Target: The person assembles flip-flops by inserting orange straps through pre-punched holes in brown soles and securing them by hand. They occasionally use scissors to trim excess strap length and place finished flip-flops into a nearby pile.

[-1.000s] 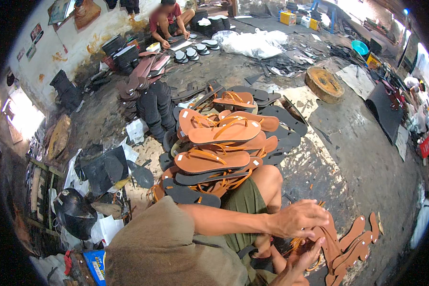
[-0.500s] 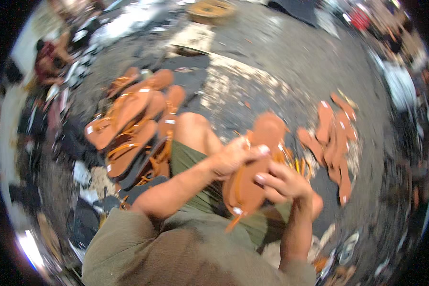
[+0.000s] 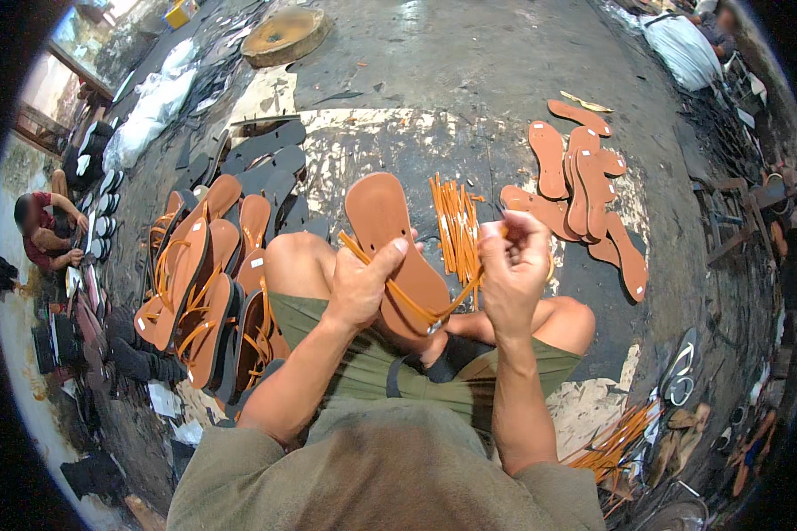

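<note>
I sit on the floor with a brown sandal sole [image 3: 385,221] resting across my lap. My left hand [image 3: 363,285] grips its side, thumb on top. An orange strap [image 3: 416,301] runs across the sole from the left hand to my right hand [image 3: 512,270], which is closed around the strap's end and pulls it up to the right. A bundle of loose orange straps [image 3: 456,226] lies on the floor just beyond my hands.
A pile of strapped brown sandals [image 3: 204,292] lies at my left, dark soles [image 3: 261,159] behind it. Bare brown soles [image 3: 584,190] lie at the right. More orange straps [image 3: 615,438] sit lower right. A round wooden block [image 3: 285,35] stands far ahead. Another person [image 3: 44,234] sits far left.
The view has swung right and steadied. The sole has come up onto my lap, and my right hand now pulls an orange strap across it.
</note>
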Tool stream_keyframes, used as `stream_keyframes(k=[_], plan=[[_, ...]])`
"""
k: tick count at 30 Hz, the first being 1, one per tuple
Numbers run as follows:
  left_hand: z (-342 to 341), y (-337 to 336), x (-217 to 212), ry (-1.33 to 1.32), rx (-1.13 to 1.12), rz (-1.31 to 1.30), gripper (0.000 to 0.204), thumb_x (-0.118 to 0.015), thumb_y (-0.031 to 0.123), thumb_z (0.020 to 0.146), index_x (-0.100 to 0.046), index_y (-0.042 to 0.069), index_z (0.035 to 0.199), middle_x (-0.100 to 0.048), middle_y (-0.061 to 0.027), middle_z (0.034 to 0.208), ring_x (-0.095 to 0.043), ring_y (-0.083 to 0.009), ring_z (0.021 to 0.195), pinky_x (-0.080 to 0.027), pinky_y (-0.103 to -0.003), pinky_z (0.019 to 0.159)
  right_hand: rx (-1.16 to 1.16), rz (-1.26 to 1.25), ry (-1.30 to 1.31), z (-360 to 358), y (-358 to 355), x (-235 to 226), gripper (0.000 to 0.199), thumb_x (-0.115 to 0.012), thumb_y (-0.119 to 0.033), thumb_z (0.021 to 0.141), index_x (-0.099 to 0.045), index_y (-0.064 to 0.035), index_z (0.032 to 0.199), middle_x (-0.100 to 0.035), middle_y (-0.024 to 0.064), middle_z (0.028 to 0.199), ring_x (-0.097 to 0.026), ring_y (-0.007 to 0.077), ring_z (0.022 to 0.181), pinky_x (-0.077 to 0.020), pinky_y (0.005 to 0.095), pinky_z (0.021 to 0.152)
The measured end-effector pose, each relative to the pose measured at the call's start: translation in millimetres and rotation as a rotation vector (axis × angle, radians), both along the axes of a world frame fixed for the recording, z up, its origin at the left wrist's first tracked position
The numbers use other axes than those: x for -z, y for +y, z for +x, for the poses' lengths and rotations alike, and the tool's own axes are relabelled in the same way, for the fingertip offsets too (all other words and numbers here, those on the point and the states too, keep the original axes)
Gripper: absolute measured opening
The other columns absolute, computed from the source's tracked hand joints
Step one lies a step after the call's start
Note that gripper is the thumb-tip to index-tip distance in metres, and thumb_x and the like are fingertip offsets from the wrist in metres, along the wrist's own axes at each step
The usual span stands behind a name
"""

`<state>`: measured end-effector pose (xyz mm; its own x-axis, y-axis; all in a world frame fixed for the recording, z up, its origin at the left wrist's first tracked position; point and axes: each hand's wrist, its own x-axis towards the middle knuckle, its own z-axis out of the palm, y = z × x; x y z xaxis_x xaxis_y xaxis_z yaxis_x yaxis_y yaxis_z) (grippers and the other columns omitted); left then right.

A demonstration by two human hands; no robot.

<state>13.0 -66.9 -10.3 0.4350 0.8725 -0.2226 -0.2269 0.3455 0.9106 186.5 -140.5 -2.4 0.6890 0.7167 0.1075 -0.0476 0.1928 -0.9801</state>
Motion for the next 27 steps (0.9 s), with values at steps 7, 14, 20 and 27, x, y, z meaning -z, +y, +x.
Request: stream_keyframes(k=[7, 14, 20, 27], plan=[[1.3, -1.8, -7.6, 0.126, 0.005, 0.305, 0.027, -0.07, 0.011, 0.101, -0.069, -0.004, 0.123, -0.076, -0.0133, 0.117, -0.073, -0.0181, 0.104, -0.059, -0.034, 0.093, -0.368, -0.313, -0.391, -16.5, -13.2, -33.4, 0.017, -0.061, -0.01, 0.106, -0.062, 0.0011, 0.119, -0.077, 0.0121, 0.096, -0.074, 0.0129, 0.077, -0.0602, 0.029, 0.067], [1.3, -13.1, -11.9, 0.149, -0.007, 0.396, 0.026, -0.072, 0.008, 0.099, -0.071, -0.004, 0.123, -0.076, -0.0103, 0.117, -0.072, -0.0161, 0.104, -0.059, -0.033, 0.091, -0.197, -0.239, -0.687, -20.2, -8.5, -31.1, 0.016, -0.073, -0.017, 0.095, -0.062, -0.005, 0.095, -0.074, 0.0123, 0.077, -0.074, 0.0317, 0.064, -0.0578, 0.0437, 0.055], [-1.9, -14.2, 1.5, 0.33, -0.023, 0.693, 0.03, -0.076, 0.006, 0.094, -0.064, -0.003, 0.12, -0.072, -0.0057, 0.102, -0.068, -0.0099, 0.088, -0.057, -0.026, 0.077, -0.214, -0.225, -0.742, -24.4, -8.8, -26.5, 0.015, -0.073, -0.014, 0.093, -0.062, -0.0044, 0.095, -0.072, 0.0113, 0.073, -0.073, 0.0288, 0.062, -0.0569, 0.0413, 0.055], [1.3, -14.6, 7.5, 0.224, -0.001, 0.671, 0.039, -0.076, 0.004, 0.093, -0.061, -0.004, 0.127, -0.071, -0.0087, 0.112, -0.068, -0.0124, 0.098, -0.058, -0.029, 0.083, -0.196, -0.202, -0.728, -23.7, -6.6, -21.8, 0.013, -0.073, -0.01, 0.095, -0.064, -0.0016, 0.1, -0.072, 0.0111, 0.077, -0.073, 0.0197, 0.065, -0.0568, 0.0343, 0.058]])
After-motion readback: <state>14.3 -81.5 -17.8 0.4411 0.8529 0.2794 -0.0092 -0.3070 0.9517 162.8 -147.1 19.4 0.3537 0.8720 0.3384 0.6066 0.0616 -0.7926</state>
